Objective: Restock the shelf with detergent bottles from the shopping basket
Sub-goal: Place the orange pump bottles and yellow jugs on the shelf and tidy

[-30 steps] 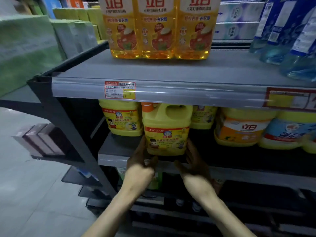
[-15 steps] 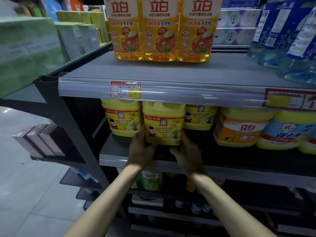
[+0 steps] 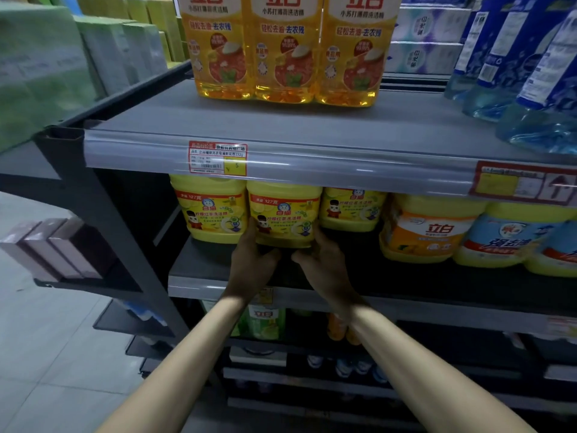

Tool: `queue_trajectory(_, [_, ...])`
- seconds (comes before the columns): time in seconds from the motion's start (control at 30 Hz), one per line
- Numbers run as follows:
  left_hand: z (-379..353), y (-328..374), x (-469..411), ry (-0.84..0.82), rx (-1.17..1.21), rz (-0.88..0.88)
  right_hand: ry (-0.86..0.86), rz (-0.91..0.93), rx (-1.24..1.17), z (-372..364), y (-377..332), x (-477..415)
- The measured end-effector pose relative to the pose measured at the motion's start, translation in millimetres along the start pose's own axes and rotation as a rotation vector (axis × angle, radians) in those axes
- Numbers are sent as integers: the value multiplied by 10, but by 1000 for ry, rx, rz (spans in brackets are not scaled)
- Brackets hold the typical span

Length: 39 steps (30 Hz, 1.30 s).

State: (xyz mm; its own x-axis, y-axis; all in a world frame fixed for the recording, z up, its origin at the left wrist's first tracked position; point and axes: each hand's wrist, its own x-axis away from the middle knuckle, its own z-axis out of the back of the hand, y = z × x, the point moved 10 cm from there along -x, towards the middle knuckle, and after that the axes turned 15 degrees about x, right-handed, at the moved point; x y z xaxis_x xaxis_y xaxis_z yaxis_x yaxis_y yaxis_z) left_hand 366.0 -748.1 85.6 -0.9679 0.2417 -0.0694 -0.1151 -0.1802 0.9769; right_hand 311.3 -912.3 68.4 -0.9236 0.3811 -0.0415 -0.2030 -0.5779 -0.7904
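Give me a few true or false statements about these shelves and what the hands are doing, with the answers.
1. The left hand and right hand both grip one yellow detergent jug. True.
2. Three amber bottles stand on the upper shelf. True.
3. The held jug is on that upper shelf too. False: it is on the level below, under the shelf's front rail.
4. Nothing stands left of the held jug. False: a second yellow jug stands close on its left.

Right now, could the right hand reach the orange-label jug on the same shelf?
Probably yes: nothing stands between the right hand and the orange-label jug, though it grips the yellow jug now.
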Motion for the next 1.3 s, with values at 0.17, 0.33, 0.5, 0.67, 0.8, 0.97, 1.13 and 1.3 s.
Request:
queue_trajectory(0.17, [45,-87,12,-25,11,21,-84,35,112,-104,-83,90])
queue_trajectory(0.33, [62,-81,72,-97,-29,31,-135,0,131,-138,-139,139])
queue_trajectory(0.5, [1,-139,196,-159,-122,53,-139,-53,341,34,-53,299])
queue_trajectory(0.67, [-413,15,496,-291,-294,-52,-193,-132,591,351,219,772])
queue_trajectory(0.8, [-925,177,816,-441,-346,-57,-93,-129,696,822,466,1207])
queue_trajectory(0.97, [-1668,344,1359,-594,-508,-3,-104,-250,916,1383,973,1656])
queue_trajectory(1.13, [-2558,528,1816,-665,-575,-159,37,-225,1036,1989,1526,2112])
queue_trajectory(1.3, [-3758,506,2443,-824,-669,-229,111,-352,936,2655,2512,2776])
